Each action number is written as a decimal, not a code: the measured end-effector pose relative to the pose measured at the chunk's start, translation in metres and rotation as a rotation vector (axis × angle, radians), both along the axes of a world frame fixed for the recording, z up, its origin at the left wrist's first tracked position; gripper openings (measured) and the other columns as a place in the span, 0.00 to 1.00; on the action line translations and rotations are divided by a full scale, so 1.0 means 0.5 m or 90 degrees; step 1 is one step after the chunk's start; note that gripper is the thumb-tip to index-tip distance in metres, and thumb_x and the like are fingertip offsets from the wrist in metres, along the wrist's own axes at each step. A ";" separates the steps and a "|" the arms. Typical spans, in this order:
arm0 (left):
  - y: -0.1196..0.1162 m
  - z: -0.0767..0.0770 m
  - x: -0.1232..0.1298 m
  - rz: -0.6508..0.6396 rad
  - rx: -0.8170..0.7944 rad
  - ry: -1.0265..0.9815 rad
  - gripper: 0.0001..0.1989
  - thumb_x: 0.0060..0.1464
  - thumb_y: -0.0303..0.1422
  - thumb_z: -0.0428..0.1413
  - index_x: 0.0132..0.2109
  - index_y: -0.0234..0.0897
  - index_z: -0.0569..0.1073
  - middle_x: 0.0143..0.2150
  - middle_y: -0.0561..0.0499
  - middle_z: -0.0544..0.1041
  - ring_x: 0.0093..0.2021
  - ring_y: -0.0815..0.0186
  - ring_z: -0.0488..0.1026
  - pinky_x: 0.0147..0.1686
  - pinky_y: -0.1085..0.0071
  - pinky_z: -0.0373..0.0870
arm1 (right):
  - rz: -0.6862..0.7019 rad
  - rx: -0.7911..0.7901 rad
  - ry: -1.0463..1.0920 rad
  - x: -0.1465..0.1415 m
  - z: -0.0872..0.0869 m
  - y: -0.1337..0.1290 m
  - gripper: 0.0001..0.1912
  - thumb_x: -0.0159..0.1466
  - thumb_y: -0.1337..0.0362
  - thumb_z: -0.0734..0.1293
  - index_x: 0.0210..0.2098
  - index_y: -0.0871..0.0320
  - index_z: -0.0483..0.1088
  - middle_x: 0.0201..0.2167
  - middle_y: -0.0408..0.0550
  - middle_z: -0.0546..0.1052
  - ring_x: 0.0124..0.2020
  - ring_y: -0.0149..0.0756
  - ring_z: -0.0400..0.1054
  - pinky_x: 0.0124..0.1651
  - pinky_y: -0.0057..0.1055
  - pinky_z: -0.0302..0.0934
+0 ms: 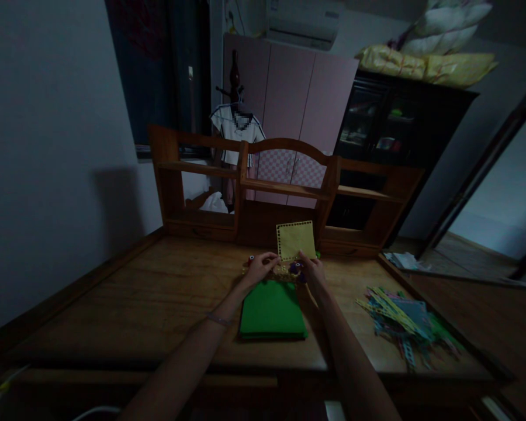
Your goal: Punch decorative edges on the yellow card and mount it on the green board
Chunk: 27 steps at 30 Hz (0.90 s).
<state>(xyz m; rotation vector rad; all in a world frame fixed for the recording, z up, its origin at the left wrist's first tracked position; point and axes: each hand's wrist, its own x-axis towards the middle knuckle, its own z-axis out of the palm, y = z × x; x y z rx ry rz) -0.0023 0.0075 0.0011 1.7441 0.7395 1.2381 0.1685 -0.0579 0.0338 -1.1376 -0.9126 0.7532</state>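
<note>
A yellow square sheet (296, 241) with a row of dark marks along its top and left edges is held up above the desk. My left hand (263, 266) pinches its lower left corner, and my right hand (312, 269) grips its lower right part. Just beneath the hands lies a green stack (272, 310) of flat sheets or a pad. Behind the stack, partly hidden by my hands, are small gold-coloured pieces (282, 269), a dark purple item (297, 268) with an eye-like spot, and a small red item (251, 259).
A loose pile of coloured strips and sheets (414, 318) lies on the right of the wooden desk (158, 298). A wooden shelf unit (284, 188) runs along the desk's back edge. Wardrobes, a shirt on a stand and a wall stand beyond.
</note>
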 end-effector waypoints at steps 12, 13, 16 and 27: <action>0.000 0.002 0.001 0.020 -0.006 -0.006 0.20 0.47 0.47 0.57 0.37 0.34 0.75 0.32 0.50 0.77 0.24 0.71 0.69 0.27 0.75 0.65 | 0.027 -0.019 0.070 -0.009 0.004 0.002 0.21 0.44 0.48 0.74 0.22 0.61 0.71 0.19 0.50 0.75 0.24 0.40 0.72 0.24 0.29 0.64; 0.000 0.003 0.001 0.017 -0.008 -0.006 0.20 0.47 0.48 0.57 0.37 0.34 0.75 0.32 0.50 0.77 0.24 0.71 0.69 0.26 0.75 0.65 | 0.030 -0.016 0.071 -0.007 0.000 0.004 0.21 0.44 0.49 0.74 0.23 0.61 0.71 0.20 0.51 0.76 0.24 0.39 0.72 0.24 0.29 0.64; 0.001 0.002 0.000 0.018 -0.019 0.001 0.21 0.47 0.48 0.57 0.38 0.34 0.75 0.30 0.51 0.76 0.23 0.71 0.68 0.24 0.75 0.64 | 0.040 0.001 0.074 0.000 -0.012 0.013 0.21 0.45 0.49 0.74 0.25 0.61 0.72 0.22 0.50 0.76 0.24 0.38 0.72 0.26 0.29 0.65; 0.020 -0.011 -0.002 0.062 -0.060 -0.092 0.21 0.47 0.49 0.57 0.38 0.34 0.74 0.34 0.48 0.76 0.27 0.69 0.73 0.26 0.75 0.69 | 0.031 0.046 0.050 0.008 -0.014 0.015 0.21 0.47 0.49 0.72 0.32 0.58 0.71 0.26 0.43 0.76 0.24 0.30 0.69 0.24 0.24 0.60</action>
